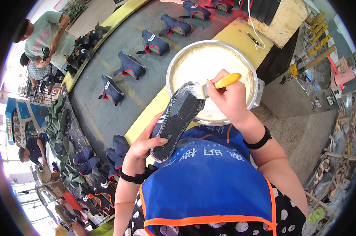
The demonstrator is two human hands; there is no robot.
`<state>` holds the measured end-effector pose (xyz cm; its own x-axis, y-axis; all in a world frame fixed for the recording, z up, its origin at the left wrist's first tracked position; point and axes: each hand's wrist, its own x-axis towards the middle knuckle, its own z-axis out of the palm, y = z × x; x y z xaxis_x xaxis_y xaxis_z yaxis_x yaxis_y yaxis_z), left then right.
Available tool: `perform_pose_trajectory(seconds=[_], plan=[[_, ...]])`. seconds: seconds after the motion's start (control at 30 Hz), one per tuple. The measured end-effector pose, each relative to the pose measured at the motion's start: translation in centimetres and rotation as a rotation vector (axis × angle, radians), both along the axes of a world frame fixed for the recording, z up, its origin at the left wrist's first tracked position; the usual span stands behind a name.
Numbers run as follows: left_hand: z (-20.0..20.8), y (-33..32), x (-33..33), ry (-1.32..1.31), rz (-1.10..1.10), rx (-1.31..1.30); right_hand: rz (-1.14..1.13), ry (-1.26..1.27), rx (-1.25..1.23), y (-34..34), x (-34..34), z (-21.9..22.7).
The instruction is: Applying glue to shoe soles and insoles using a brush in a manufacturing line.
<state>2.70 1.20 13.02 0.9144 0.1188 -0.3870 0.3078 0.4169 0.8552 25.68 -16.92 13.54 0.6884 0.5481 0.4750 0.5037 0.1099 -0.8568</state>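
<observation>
With the left hand (141,144) clasping the shoe (178,120) underside-up at frame centre and the right hand (232,97) pinching the brush (228,80) at its upper end, short, even strokes should coat it best.

Wearer's two hands (144,146) (230,97), one brush (228,80), one basin (185,54), one held shoe (178,122), six navy uppers (130,65) on the belt (94,84)
</observation>
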Motion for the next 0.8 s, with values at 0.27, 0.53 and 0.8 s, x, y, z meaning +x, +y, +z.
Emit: perform_pose_trajectory(seconds=[0.27,0.53,0.8], plan=[[-0.2,-1.3,0.5,-0.07,0.076,0.133,-0.176,-0.023,-0.077,1.1,-0.3,-0.6],[-1.4,-2.1,1.4,-0.077,0.219,0.053,-0.062,0.087,-0.032,0.2,-5.4,-0.4],[-1.4,-2.0,1.1,-0.256,0.123,0.604,-0.217,-0.088,-0.152,0.7,-1.3,0.6]])
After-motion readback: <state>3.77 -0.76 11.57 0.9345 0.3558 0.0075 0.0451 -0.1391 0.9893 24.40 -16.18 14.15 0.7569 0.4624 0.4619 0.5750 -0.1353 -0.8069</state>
